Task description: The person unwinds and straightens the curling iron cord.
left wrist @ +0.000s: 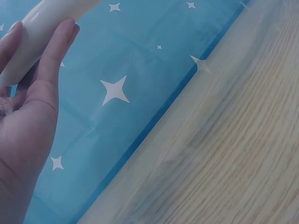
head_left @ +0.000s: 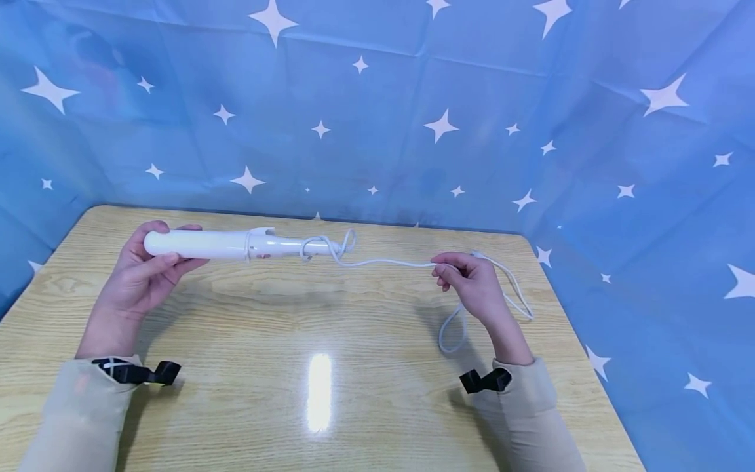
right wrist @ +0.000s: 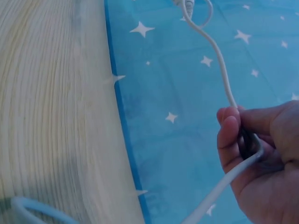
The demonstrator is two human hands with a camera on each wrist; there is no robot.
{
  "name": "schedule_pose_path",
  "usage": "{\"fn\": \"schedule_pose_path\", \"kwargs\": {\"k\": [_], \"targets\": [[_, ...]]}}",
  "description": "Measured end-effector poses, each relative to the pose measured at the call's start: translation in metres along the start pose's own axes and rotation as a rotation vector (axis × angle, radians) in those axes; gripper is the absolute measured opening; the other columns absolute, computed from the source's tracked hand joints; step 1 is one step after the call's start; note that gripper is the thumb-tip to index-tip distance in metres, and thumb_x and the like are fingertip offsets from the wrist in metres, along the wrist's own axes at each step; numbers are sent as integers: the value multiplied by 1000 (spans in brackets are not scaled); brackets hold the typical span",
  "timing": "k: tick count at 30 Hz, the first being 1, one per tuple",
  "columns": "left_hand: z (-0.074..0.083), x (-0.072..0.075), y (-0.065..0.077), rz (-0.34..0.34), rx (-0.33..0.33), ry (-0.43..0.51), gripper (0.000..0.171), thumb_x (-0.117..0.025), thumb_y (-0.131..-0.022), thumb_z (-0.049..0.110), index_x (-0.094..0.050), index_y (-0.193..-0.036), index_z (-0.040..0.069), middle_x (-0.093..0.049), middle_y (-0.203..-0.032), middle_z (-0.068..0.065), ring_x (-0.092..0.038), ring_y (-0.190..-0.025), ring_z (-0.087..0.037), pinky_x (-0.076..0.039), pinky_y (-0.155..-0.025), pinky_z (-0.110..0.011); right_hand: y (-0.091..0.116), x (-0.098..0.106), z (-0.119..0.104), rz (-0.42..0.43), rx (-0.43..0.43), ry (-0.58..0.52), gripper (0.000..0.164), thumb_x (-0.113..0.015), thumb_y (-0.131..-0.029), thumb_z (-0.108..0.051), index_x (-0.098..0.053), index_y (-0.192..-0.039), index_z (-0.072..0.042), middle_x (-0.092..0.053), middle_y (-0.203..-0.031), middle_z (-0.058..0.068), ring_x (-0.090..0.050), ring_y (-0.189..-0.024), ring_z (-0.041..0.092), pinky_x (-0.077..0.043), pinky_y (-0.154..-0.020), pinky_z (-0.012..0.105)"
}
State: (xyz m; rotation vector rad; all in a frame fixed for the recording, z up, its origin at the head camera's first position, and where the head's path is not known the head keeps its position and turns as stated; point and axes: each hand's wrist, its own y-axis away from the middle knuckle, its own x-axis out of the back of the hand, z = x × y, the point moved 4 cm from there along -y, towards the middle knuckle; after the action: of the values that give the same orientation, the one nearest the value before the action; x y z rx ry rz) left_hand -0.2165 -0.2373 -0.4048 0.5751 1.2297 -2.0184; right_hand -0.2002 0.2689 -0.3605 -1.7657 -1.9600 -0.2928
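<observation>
My left hand [head_left: 144, 272] grips the thick, rounded end of a white curling iron [head_left: 200, 244], fingers and thumb on either side of it. The iron lies level above the table, its slim handle pointing right, with a small raised lever near the middle. Its white cord [head_left: 383, 261] is looped round the handle's end and runs across to my right hand [head_left: 472, 282]. There the thumb and fingertips pinch the cord, also seen in the right wrist view, where the cord [right wrist: 219, 60] passes through the fingers. The left wrist view shows only part of the white barrel [left wrist: 35, 39].
Beyond my right hand the rest of the cord hangs in loose loops [head_left: 519, 292] over the right side of the wooden table [head_left: 248, 367]. A blue star-patterned cloth [head_left: 389, 98] stands along the table's back and sides. Black straps [head_left: 135, 372] circle both wrists.
</observation>
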Motion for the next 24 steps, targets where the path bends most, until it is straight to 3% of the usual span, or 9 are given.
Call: {"fn": "schedule_pose_path", "kwargs": {"k": [4,7,10,18,24], "targets": [[0,0,0,17,-2,15,39,-34,-94,-31,-51,-124,-12,-53,-137,-36,-54,-129,-49,-44,-107,-61,0,5,9,17,-18,3,21,-61,-104,-5,-70,-118,8,-71,-91,15,-67,-75,18,-62,-67,29],[0,1,2,20,-2,22,39,-34,-95,-31,-52,-123,-12,-53,-138,-37,-54,-129,-49,-44,-107,-61,2,7,13,-1,-20,4,20,-60,-104,-4,-70,-118,8,-70,-94,23,-68,-74,19,-62,-67,30],[-1,2,3,19,-2,19,38,-34,-95,-30,-52,-124,-12,-53,-138,-37,-55,-128,-50,-43,-108,-61,4,7,12,-60,-7,3,20,-59,-103,-1,-69,-118,8,-69,-97,27,-68,-75,24,-62,-67,34],[-1,2,3,30,2,15,40,-34,-95,-31,-52,-124,-11,-54,-137,-36,-56,-128,-49,-43,-107,-61,6,-3,3,-240,23,-29,25,-57,-105,-3,-64,-126,9,-71,-101,19,-70,-88,33,-63,-79,44],[-2,2,3,25,5,12,39,-34,-95,-31,-52,-124,-12,-53,-138,-36,-55,-128,-49,-43,-107,-61,4,-8,-8,-184,65,103,26,-63,-104,-13,-69,-126,-1,-70,-119,18,-69,-106,24,-60,-89,39]]}}
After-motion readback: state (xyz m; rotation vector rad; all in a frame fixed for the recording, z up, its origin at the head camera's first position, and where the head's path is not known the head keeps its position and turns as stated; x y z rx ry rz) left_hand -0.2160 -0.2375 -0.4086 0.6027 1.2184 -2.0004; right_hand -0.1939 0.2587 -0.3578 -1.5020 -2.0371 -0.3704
